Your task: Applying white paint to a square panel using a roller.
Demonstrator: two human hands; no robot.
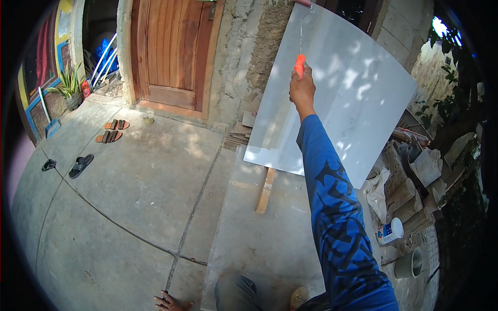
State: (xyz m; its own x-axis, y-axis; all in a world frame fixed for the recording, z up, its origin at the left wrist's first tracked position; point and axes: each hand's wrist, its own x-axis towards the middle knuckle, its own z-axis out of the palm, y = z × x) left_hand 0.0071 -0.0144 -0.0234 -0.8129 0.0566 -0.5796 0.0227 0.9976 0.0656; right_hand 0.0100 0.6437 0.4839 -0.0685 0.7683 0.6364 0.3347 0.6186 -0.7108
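Note:
My right hand [303,88], its arm in a blue and black sleeve stretched forward, is closed around the orange handle of a paint roller [300,61]. The thin metal rod of the roller runs up to a pinkish roller head at the upper edge of a large pale grey-white board [353,109]. That board leans back against the wall, with patches of sunlight on it and streaks in differing shades. A wooden batten [264,193] sticks out from under its lower edge. Low at the bottom edge, my left hand [172,302] shows with fingers spread, holding nothing visible.
A white tub [390,231] and a grey bucket [410,263] stand at the right, near stacked rubble. Brown sandals [110,136] and black sandals [81,166] lie on the concrete floor at left. Behind are a wooden door [168,57], a potted plant [70,88] and a dustpan [52,127].

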